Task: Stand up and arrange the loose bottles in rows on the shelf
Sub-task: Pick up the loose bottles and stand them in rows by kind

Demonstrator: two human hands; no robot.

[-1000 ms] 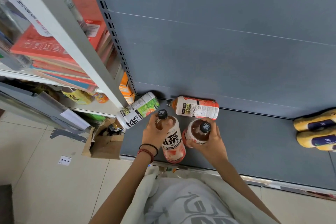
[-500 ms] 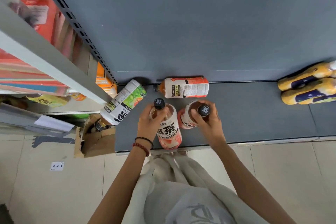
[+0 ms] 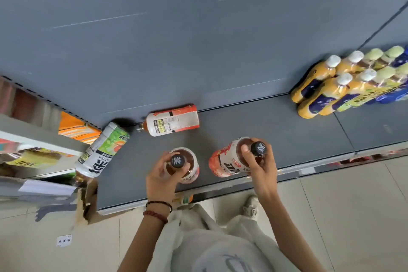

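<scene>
On the grey shelf (image 3: 287, 137) two tea bottles with black caps stand near the front edge. My left hand (image 3: 162, 175) grips the neck of the left one (image 3: 189, 165), which stands upright. My right hand (image 3: 261, 168) holds the neck of the right one (image 3: 227, 161), which tilts to the right. Behind them a white and red bottle (image 3: 173, 120) lies on its side against the back panel. A green-labelled bottle (image 3: 102, 149) lies tilted over the shelf's left end.
Upright yellow and blue bottles (image 3: 344, 81) stand in rows at the far right of the shelf. A torn cardboard box (image 3: 88, 201) sits at the shelf's left corner. Tiled floor (image 3: 353, 216) lies below the front edge; my shoe (image 3: 250, 207) is beside it.
My hands have drawn apart: the right one has carried its bottle to the right, the left bottle now stands upright. The view has swung right, bringing the standing rows into sight.
</scene>
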